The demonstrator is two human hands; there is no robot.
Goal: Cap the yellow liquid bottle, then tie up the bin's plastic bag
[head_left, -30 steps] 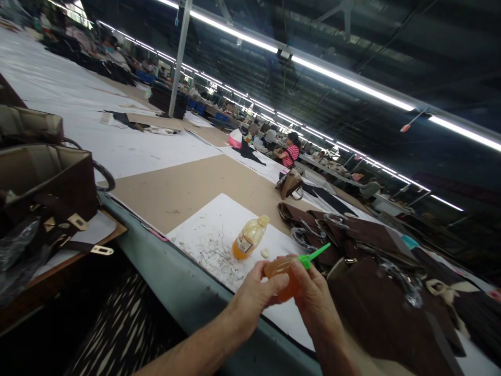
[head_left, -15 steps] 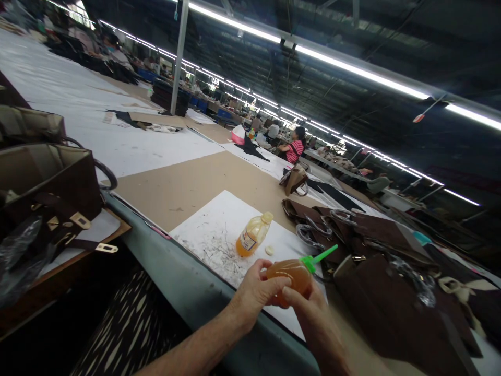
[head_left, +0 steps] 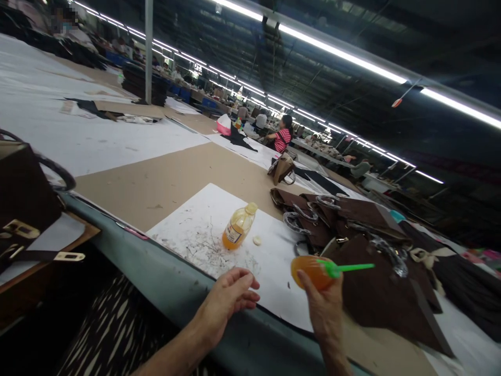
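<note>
Hands were apart at the near edge of the counter [head_left: 164, 183]. The right hand [head_left: 324, 310] gripped a squeeze bottle [head_left: 309, 271] of orange fluid from below, fingers closed round its base. The squeeze bottle was held clear of the counter, above the near edge, lying almost level, with its green nozzle [head_left: 348, 268] pointing toward the right end.

The left hand [head_left: 229, 295] held nothing. Its palm faced down and its fingers were loosely spread, with the fingertips over the near border of a white sheet [head_left: 195, 224]. Contact with the counter could not be confirmed.

A capped bottle [head_left: 238, 227], part full of orange fluid and carrying a label, stood near the middle of the sheet. A small pale disc [head_left: 257, 240] lay just beside it, on the side toward the right end. Dark scratch marks covered the sheet's near left part.

Brown bags [head_left: 352, 219] lay piled against the sheet's right border, under the nozzle. A further bag [head_left: 23, 193] with metal fittings sat on a lower stand off the left near corner. A person [head_left: 282, 138] in a striped top sat far along the counter.
</note>
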